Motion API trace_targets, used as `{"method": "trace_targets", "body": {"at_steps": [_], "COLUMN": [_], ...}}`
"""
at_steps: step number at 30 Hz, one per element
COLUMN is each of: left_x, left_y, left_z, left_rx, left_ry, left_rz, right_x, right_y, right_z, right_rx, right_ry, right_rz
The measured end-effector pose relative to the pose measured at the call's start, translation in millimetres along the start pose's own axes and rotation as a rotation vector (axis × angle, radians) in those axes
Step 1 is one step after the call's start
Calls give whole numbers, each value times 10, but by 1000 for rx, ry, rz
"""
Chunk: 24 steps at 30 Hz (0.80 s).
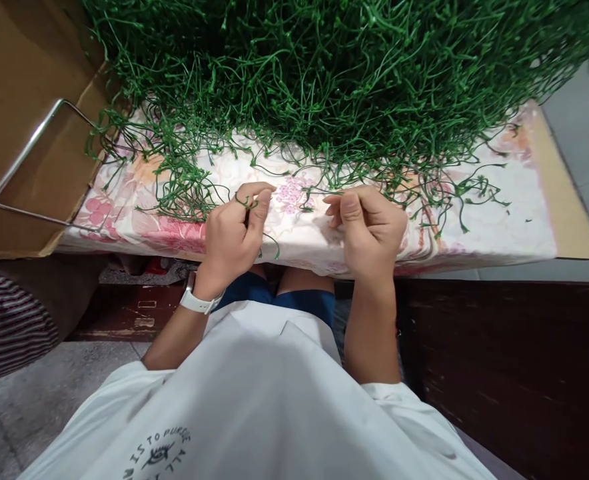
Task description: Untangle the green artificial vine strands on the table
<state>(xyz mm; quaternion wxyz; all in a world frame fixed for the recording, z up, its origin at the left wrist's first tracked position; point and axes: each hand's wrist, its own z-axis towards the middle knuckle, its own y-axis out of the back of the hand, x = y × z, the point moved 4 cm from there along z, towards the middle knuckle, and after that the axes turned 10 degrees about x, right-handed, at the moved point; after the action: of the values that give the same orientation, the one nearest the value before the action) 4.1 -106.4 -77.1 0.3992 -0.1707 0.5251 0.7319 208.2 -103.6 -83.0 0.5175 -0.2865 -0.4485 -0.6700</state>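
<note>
My left hand (234, 233) is closed in a pinch on a thin green plastic sprig (248, 202), held just above the near edge of a board covered in floral cloth (499, 220). A white watch sits on that wrist. My right hand (367, 230) is curled beside it, fingers pressed together near loose green stems; what it holds is hidden. A big heap of green plastic stems (334, 73) fills the far half of the board, with stray strands trailing toward both hands.
A brown cardboard box (19, 73) with a bent metal rod (29, 153) stands at the left. Dark wooden furniture (514, 360) lies under the board at right. Striped fabric (4, 327) shows at the far left, grey floor below.
</note>
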Motion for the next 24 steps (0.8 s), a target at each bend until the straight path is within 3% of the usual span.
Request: {"method": "trace_targets", "body": {"at_steps": [7,13,18,24], "left_x": [-95,-69,-57,-96], "left_y": [-134,-172,-166,-218], "left_z": [27,6,-25,-23], "left_rx": [104,66,58,156], "left_ry": [-53,-121,-175,-241], "left_rz": [134,191,226,412], "right_x": [13,25,27,33], "right_y": [-6,-26,-27,-49], "right_z": [-23,-7,17,-20], "right_rx": [112,145,66,-132], "right_ry": [60,76,88,44], "right_rz": [42,41,14,-55]}}
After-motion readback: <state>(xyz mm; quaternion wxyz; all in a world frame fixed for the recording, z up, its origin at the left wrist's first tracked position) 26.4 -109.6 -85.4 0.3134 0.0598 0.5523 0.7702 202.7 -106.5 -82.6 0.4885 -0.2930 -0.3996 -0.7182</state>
